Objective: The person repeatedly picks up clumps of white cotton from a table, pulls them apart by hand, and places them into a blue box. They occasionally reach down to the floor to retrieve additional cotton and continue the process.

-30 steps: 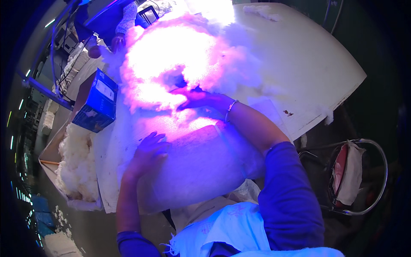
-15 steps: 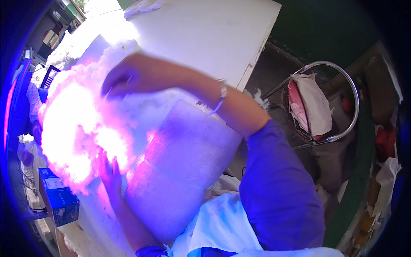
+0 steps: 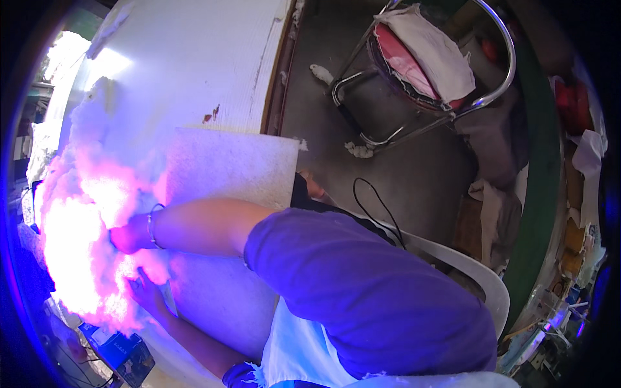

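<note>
A big heap of fluffy stuffing (image 3: 81,242) lies on the white table at the left, washed out by pink-white glare. My right hand (image 3: 129,234) reaches across into the heap's near side. Its fingers are lost in the fluff and the glare. Just below it, my left hand (image 3: 149,294) rests at the lower edge of the stuffing, fingers stretched and apart, with no held thing to be seen. Beside both hands a pale flat sheet (image 3: 233,161) lies on the table, partly covered by my right forearm.
A blue box (image 3: 119,352) stands at the lower left. Past the edge of the white table (image 3: 187,64), a metal-framed chair (image 3: 498,84) with a torn red seat and pale cloth is on the grey floor (image 3: 414,174). A black cable (image 3: 378,200) loops near my seat.
My right hand has come down from above the heap into its near side, next to my left hand. The view has swung right, showing more floor and chair.
</note>
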Demonstrator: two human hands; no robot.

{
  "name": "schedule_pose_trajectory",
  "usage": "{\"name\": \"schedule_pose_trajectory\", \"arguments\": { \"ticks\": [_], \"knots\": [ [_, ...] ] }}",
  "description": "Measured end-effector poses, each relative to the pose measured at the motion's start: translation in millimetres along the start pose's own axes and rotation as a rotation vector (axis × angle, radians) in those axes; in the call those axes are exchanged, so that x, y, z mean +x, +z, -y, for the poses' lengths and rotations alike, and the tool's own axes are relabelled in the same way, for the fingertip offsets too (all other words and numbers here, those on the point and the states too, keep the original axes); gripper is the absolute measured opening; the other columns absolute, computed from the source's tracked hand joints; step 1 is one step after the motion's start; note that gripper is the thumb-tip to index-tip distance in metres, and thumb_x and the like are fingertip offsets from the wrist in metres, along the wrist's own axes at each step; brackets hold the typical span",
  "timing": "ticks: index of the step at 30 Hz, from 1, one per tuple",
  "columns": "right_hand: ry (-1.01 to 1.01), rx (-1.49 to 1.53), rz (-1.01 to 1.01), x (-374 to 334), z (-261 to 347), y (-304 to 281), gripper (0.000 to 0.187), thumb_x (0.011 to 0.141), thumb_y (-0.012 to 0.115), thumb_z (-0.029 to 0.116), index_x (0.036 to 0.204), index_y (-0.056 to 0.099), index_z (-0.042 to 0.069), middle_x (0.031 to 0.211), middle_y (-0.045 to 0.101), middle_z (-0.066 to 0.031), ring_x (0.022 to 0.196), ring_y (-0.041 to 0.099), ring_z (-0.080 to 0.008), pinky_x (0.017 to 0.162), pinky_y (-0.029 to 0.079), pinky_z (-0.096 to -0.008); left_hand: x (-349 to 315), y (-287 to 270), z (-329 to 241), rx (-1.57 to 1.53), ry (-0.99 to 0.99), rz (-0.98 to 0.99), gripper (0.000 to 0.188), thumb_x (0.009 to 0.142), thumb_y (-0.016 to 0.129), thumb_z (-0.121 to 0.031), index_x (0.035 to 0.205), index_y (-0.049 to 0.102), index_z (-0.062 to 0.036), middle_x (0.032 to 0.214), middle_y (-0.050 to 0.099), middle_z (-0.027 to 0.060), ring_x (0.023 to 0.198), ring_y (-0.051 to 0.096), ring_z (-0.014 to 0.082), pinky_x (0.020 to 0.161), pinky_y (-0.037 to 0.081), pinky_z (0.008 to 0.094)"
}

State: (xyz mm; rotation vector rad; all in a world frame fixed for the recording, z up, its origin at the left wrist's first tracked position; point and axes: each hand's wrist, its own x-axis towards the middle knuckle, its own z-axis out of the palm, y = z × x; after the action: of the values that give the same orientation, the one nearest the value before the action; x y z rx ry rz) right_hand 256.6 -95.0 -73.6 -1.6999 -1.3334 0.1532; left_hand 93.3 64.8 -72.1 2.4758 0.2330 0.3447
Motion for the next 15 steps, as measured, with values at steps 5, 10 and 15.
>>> {"name": "schedule_pose_trajectory", "arguments": {
  "ticks": [5,10,15],
  "knots": [
    [-0.01,0.235,0.039,-13,9,-31,0.039,0.073,0.068,0.029,0.104,0.063,0.006,0.093,0.065,-0.0127,0.082,0.059,-0.029,0.076,0.046,-0.0435,-5,-11,-8,0.261,0.268,-0.114,0.048,0.087,0.06,-0.027,0.118,0.05,0.0082,0.114,0.056,0.0234,0.103,0.054,0.0306,0.088,0.042,0.0404],
    [-0.256,-0.117,-0.383,-128,92,-152,0.04,0.082,0.063,0.039,0.11,0.065,0.01,0.099,0.068,-0.009,0.094,0.062,-0.0236,0.085,0.046,-0.0352,-41,-19,-47,0.42,0.091,-0.272,0.058,0.085,0.062,-0.033,0.122,0.045,0.0096,0.121,0.049,0.0264,0.112,0.049,0.0339,0.095,0.039,0.0408],
    [0.21,0.359,-1.125,-401,90,-228,0.034,0.092,0.053,0.022,0.12,0.055,0.004,0.112,0.059,-0.0138,0.103,0.058,-0.019,0.087,0.048,-0.0303,-57,-32,-121,0.542,0.515,-0.455,0.065,0.089,0.049,-0.054,0.123,0.047,0.0019,0.12,0.051,0.0198,0.112,0.05,0.0311,0.093,0.043,0.0427]
  ]
}}
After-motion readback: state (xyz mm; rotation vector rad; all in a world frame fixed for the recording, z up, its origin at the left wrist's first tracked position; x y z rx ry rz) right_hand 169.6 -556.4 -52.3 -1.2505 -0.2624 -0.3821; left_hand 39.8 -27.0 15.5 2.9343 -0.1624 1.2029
